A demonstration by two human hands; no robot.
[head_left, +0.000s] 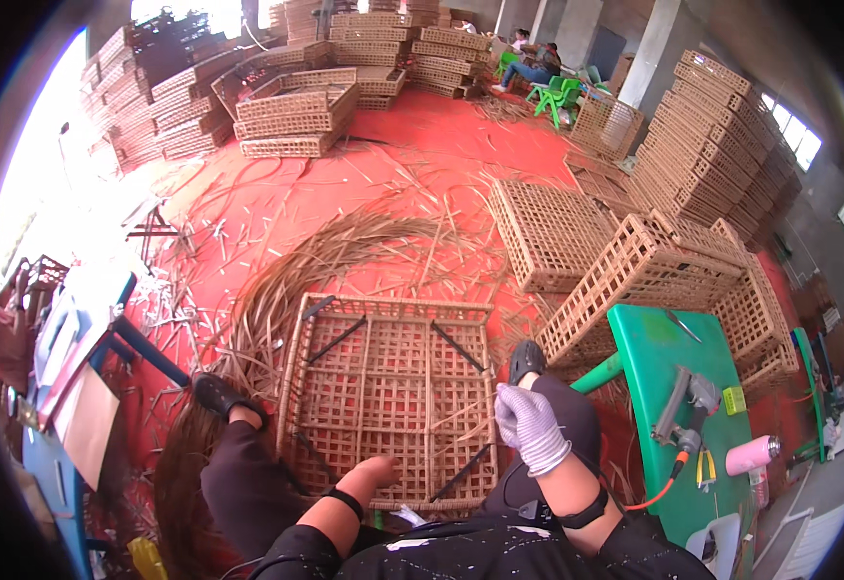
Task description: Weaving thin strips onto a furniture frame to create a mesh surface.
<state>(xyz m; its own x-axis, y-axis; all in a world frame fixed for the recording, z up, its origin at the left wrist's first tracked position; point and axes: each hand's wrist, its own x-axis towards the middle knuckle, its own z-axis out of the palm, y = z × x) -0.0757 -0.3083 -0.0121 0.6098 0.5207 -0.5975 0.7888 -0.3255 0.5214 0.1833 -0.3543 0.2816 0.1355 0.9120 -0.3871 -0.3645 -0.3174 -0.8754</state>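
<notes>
A shallow square tray (pixel 398 382) of woven cane, with dark strips across its corners, lies between my legs. My left hand (pixel 376 473) is bare and reaches over the tray's near part; its fingers are hidden from view. In a pale striped glove, my right hand (pixel 532 431) is closed beside the tray's right rim, and whatever it may hold cannot be made out. To my right, a green stool (pixel 640 387) carries a nail gun (pixel 690 411) with an orange hose, a pink bottle (pixel 753 454) and a small yellow-green box (pixel 734 399).
Long cane strips (pixel 320 256) are heaped on the red floor (pixel 412 145) beyond the tray. More woven trays (pixel 557 232) stand at the right, with tall stacks (pixel 717 140) behind. A blue-legged bench (pixel 79 425) is at the left. People (pixel 538 66) sit far off near green chairs (pixel 559 95).
</notes>
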